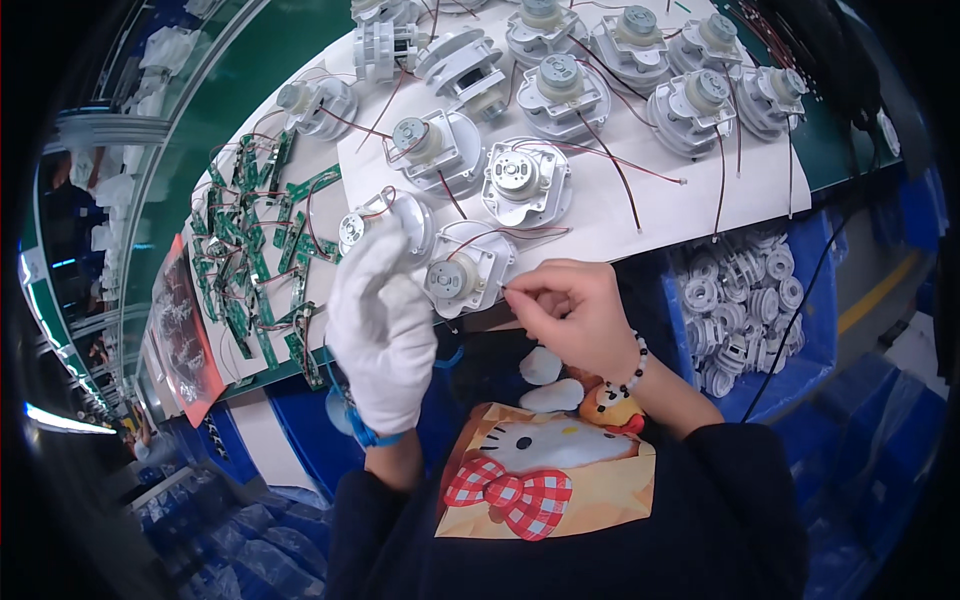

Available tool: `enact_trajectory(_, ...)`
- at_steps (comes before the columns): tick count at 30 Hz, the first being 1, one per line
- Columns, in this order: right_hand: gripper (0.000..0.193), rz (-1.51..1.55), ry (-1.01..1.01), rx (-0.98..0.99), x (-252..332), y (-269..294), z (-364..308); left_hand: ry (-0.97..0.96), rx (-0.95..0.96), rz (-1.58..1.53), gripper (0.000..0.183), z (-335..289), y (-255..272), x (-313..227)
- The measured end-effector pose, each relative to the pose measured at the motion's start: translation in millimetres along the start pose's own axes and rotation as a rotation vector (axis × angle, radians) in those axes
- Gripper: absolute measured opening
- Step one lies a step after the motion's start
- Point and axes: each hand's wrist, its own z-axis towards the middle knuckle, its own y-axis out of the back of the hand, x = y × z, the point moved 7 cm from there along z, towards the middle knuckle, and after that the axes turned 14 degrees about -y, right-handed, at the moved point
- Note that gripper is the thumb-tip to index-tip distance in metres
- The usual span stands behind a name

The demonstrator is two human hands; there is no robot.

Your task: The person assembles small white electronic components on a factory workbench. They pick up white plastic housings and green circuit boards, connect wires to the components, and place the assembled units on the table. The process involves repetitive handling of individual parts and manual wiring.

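My left hand (385,335), in a white glove, is raised at the table's near edge. Its fingers stretch upward with the thumb apart, and nothing shows between them. Just right of it lies a white plastic motor housing (487,262) with a round silver motor (449,280) and a thin red-and-black wire. My bare right hand (575,310) wears a bead bracelet (634,365). Its thumb and forefinger pinch together at that housing's right side; whatever they hold is hidden. Behind the glove, another motor housing (412,222) is partly covered.
Several more white motor housings (563,95) with trailing wires stand on white sheeting (660,215). Green circuit boards (255,235) are heaped at left, beside a red-edged plastic bag (185,335). A blue bin (815,330) of white plastic parts (735,300) stands at right, a black cable crossing it.
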Motion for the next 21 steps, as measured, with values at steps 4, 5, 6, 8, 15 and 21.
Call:
enact_trajectory(4, 0.006, -0.055, 0.110, -0.094, 1, 1, 3, 0.002, 0.073, -0.200, 0.033, -11, -22, 23)
enact_trajectory(5, 0.007, -0.046, 0.111, -0.100, 2, 1, 4, 0.021, 0.086, -0.233, 0.032, -13, -24, 27)
enact_trajectory(6, 0.008, -0.036, 0.112, -0.106, 2, 2, 4, 0.002, 0.104, -0.196, 0.031, -12, -24, 26)
enact_trajectory(8, 0.008, -0.012, 0.083, -0.099, 1, 2, 4, -0.033, 0.134, -0.124, 0.029, -10, -24, 25)
enact_trajectory(15, 0.006, 0.303, -0.188, 0.074, -21, -6, 12, -0.147, 0.137, 0.047, 0.025, -6, -24, 14)
enact_trajectory(21, 0.007, 0.444, -0.300, 0.044, -20, -10, 7, -0.146, 0.102, 0.063, 0.027, -9, -25, 20)
